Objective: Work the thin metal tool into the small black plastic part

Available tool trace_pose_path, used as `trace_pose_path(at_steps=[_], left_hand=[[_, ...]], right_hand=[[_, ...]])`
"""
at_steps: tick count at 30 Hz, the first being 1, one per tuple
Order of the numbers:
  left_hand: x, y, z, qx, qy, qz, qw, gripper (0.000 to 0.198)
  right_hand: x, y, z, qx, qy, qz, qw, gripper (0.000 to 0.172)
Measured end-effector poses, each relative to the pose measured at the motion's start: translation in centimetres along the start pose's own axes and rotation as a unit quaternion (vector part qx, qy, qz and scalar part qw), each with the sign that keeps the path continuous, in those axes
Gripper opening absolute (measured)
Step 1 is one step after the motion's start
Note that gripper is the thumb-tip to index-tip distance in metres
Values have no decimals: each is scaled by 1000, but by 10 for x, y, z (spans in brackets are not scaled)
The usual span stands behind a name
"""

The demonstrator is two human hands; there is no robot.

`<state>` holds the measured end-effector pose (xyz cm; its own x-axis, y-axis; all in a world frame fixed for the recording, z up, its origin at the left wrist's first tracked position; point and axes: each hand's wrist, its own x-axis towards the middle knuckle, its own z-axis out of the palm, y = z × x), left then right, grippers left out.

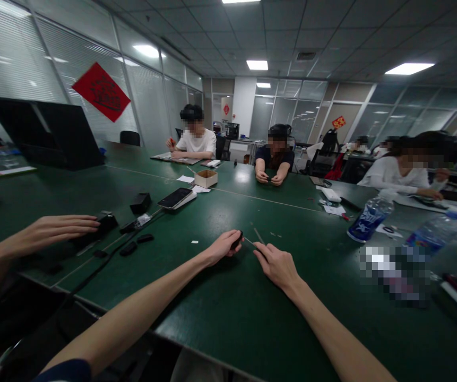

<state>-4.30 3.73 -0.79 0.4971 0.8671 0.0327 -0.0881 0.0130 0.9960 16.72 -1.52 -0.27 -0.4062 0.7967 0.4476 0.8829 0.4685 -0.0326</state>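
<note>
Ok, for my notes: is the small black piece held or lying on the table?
Held: the left hand curls around the small black piece.

Glass-walled office (292,101), green table (228,313)

**Materials and surface finish: table and items**

Table (212,302): smooth green laminate, glossy, with ceiling lights reflected in it; casing (236,240) in the left hand (222,248): black, apparently plastic, finish too small to tell; phone (174,198): dark glass face, glossy; box (206,179): brown cardboard, matt; bottle (370,218): clear plastic, smooth and glossy, with a printed blue label; laptop (49,132): black lid, low sheen; banner (101,92): red paper, matt; blinds (9,58): pale slats, finely ribbed; wall frames (111,53): pale metal, apparently painted.
</note>
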Motion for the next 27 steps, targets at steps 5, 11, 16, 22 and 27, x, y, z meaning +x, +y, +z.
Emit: trace_pose_path(at_steps=[5,11,16,22,27], left_hand=[[-2,1,0,-3,-15,-12,1000,42],[-2,-3,0,202,62,35,977,43],[-6,2,-1,364,69,108,922,39],[-13,14,0,346,56,101,931,48],[-15,18,-1,311,38,80,946,54]], right_hand=[[-1,-2,2,-15,8,-4,1000,38],[-2,-4,4,-45,8,-17,999,38],[-6,-7,2,-33,13,-33,999,38],[-7,-4,-4,-12,3,-65,998,38],[-5,-2,-10,-8,-4,-77,997,38]])
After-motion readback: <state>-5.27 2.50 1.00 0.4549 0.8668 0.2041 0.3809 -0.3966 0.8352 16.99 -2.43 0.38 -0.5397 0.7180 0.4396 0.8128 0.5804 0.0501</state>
